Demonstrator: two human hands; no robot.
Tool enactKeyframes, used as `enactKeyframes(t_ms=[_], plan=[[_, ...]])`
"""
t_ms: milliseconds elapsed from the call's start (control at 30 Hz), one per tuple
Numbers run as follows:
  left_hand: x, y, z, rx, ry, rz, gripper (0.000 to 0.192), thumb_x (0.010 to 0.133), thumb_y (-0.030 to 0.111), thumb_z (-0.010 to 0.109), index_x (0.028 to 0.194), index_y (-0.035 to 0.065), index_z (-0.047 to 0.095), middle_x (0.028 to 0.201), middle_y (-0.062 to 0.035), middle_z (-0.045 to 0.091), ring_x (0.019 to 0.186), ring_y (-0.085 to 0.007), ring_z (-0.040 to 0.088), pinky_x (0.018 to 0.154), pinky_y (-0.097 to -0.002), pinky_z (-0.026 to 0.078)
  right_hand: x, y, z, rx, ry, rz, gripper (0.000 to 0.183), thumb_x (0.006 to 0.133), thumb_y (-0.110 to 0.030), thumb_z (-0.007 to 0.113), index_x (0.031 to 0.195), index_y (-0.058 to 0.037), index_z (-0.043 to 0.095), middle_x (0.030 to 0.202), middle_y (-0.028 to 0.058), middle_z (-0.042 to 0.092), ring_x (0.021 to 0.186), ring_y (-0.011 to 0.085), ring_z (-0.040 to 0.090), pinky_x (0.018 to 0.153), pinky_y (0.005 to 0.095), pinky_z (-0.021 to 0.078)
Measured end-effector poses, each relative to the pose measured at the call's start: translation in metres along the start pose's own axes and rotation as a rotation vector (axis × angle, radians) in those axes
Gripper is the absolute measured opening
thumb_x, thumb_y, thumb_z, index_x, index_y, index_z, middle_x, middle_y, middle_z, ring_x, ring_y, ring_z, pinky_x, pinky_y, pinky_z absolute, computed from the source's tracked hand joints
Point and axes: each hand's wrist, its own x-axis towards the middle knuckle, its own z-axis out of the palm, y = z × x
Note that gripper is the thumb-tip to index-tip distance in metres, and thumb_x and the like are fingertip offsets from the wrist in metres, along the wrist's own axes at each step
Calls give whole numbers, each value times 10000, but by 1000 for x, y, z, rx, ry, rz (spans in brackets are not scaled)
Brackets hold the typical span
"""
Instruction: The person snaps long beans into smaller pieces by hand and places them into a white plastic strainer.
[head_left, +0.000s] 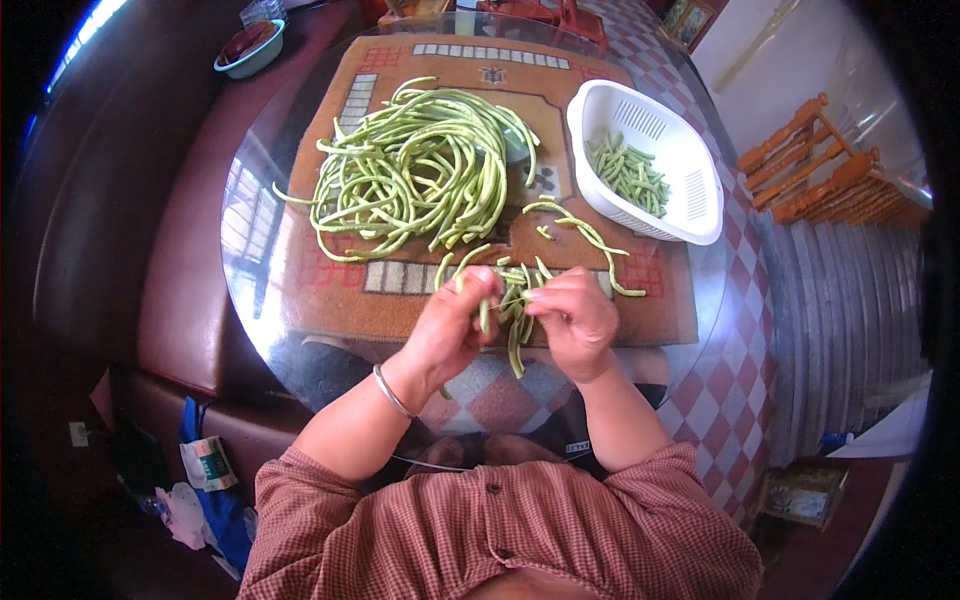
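Note:
My left hand (459, 315) grips a green yardlong bean (484, 318), its cut end pointing down below the fingers. Between thumb and forefinger, my right hand (576, 319) pinches a small green bean tip (529, 296). A thin pale string stretches from that tip to the bean in my left hand. Under and between both hands lies a small heap of short bean pieces (516, 330). Beyond my left hand a large coiled pile of long beans (420, 169) covers much of the mat. Several loose beans (589, 231) lie beyond my right hand.
A white plastic basket (686, 169) holding bean pieces (628, 174) stands at the back right of the brown patterned mat (337, 315). The mat lies on a round glass table (259, 300). A dark red sofa (202, 292) runs along the left, with a basin (259, 60) on it.

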Motion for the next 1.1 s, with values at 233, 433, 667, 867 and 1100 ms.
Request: enactKeyframes(t_ms=[233, 433, 667, 867, 1100], plan=[[1, 9, -1, 170, 151, 224, 199, 907, 292, 481, 808, 120, 467, 634, 37, 462, 474, -39, 371, 395, -179, 280, 8, 1, 4, -344, -218, 183, 201, 707, -172, 679, 854, -75, 583, 840, 54, 551, 801, 225, 510, 782, 357, 367], [5, -2, 3, 406, 154, 464, 168, 912, 198, 489, 790, 84, 491, 626, 45, 464, 525, -10, 371, 452, -169, 302, 3, -13, 12, -182, -260, -12, 171, 672, -179, 706, 775, -92, 600, 762, 23, 575, 716, 204, 524, 727, 330, 347], [6, -14, -2, 687, 148, 588, 143, 898, 152, 504, 829, 30, 530, 664, 14, 493, 630, -65, 418, 566, -217, 379, 3, -16, 12, 6, -374, 75, 122, 679, -63, 669, 712, -79, 553, 716, 13, 563, 683, 197, 517, 716, 325, 332], [6, -12, -3, 715, 119, 625, 138, 899, 163, 504, 858, 34, 533, 673, 0, 505, 619, -68, 440, 554, -222, 393, -1, -17, 23, -135, -226, 24, 88, 740, -68, 592, 753, -75, 506, 735, 55, 516, 721, 247, 497, 729, 352, 345], [-5, 46, -10, 144, 17, 496, 230, 905, 155, 479, 1112, 54, 465, 771, -51, 553, 563, -104, 507, 463, -216, 417, -4, 34, -1, -445, -109, 255, 332, 702, 47, 559, 1007, -70, 502, 990, 100, 514, 905, 296, 514, 830, 395, 353]])
